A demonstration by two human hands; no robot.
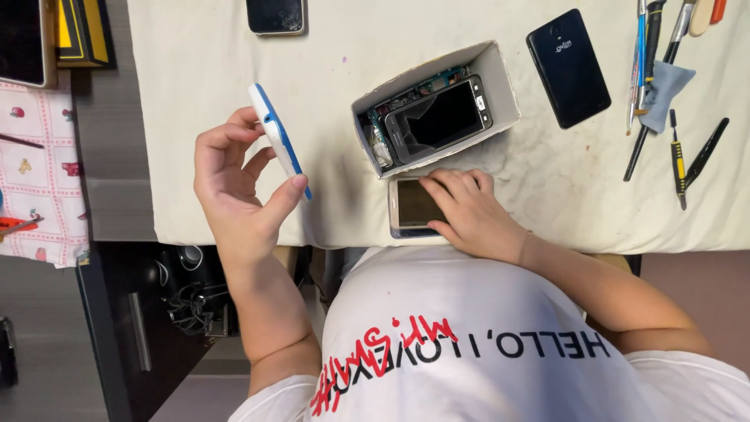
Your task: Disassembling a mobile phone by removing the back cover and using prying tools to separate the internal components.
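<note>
My left hand (234,184) is raised in front of the table edge and holds a slim white phone with a blue rim (280,141) edge-on, pinched between thumb and fingers. My right hand (471,212) lies over a silver phone with a dark screen (410,207). That phone is flat at the near edge of the cloth-covered table (219,62), and my fingers cover its right half. Just behind it stands a white cardboard box (500,82) holding a dark phone (439,119) and bare circuit boards.
A black phone (568,67) lies face down at the back right. Screwdrivers, tweezers and a blue-grey cloth (664,86) sit at the far right. Another phone (275,16) lies at the back edge. A patterned cloth (43,172) and dark cabinet with cables (187,297) are on the left.
</note>
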